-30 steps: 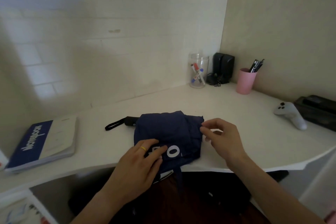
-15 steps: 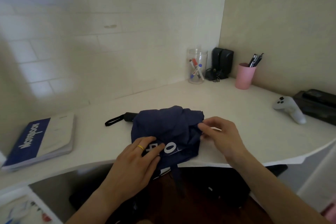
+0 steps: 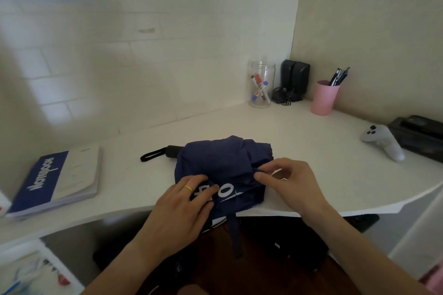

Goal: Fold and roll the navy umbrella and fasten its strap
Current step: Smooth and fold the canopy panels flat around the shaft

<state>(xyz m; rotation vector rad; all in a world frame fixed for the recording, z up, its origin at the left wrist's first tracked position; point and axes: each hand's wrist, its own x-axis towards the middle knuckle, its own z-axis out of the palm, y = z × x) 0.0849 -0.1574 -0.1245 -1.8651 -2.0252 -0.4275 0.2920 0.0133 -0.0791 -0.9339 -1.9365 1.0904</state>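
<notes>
From my head camera I look down at the navy umbrella (image 3: 223, 165), which lies bunched up near the front edge of the white desk (image 3: 311, 151), its cloth partly draped over the edge toward me. Its black handle (image 3: 172, 151) sticks out to the left with a black wrist loop (image 3: 152, 156) lying flat on the desk. My left hand (image 3: 182, 208), with a yellow ring (image 3: 188, 188) on one finger, lies palm down with fingers spread on the near left part of the cloth, pressing it beside the white printed letters (image 3: 223, 192) rather than closing around anything. My right hand (image 3: 290, 182) pinches a fold of the navy cloth between thumb and forefinger at the right side of the bundle. The umbrella's strap (image 3: 236, 235) hangs loose below the desk edge, unfastened. A blue and white notebook (image 3: 57, 179) lies at the far left, and toward the back corner stand a clear jar (image 3: 261, 84) of markers, black speakers (image 3: 294, 81) and a pink cup (image 3: 324, 97) of pens. A white game controller (image 3: 383, 141) rests at the right, just beside a black box (image 3: 419, 136)
</notes>
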